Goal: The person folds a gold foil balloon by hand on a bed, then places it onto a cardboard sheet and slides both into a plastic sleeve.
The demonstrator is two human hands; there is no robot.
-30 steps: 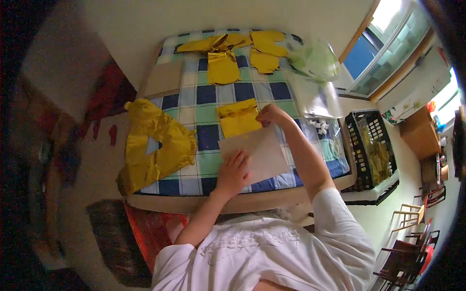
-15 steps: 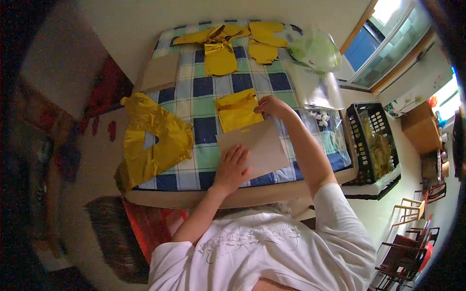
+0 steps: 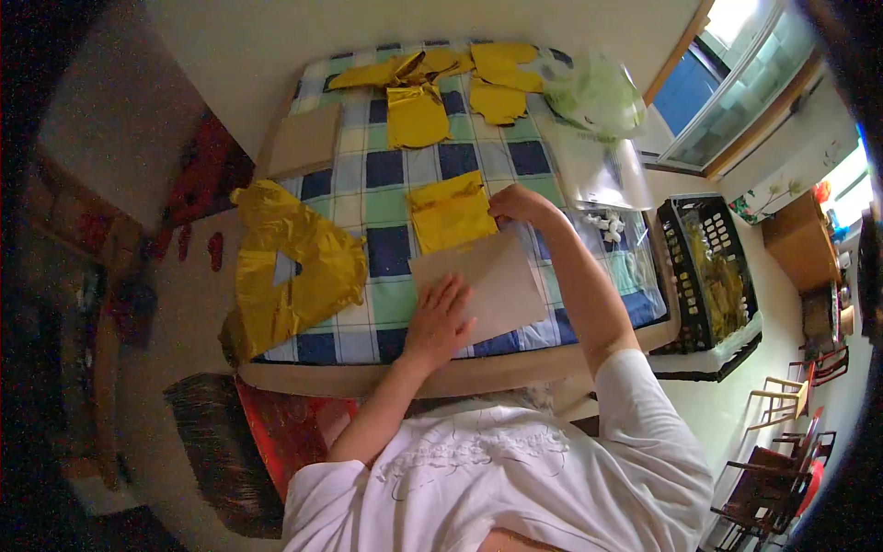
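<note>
A beige board (image 3: pixel 492 281) lies on the checked cloth near the front edge. My left hand (image 3: pixel 440 320) rests flat on its left part, fingers stretched out. From under the board's far edge sticks out a folded gold foil piece (image 3: pixel 451 213). At the right edge of that foil is my right hand (image 3: pixel 522 204), its fingers curled together. Whether a bit of foil is between those fingertips is hidden. To the left of the board, a large shiny gold sheet (image 3: pixel 299 267) with a hole in it hangs partly over the table's edge.
Gold foil cutouts (image 3: pixel 418 115) lie at the far side of the checked cloth (image 3: pixel 386 170). Another beige board (image 3: pixel 303 138) is at the left. Clear plastic bags (image 3: pixel 598 170) cover the right side. A black crate (image 3: pixel 708 276) stands beyond the right edge.
My right hand has shifted slightly right and down along the foil's edge. My left hand stays flat on the board.
</note>
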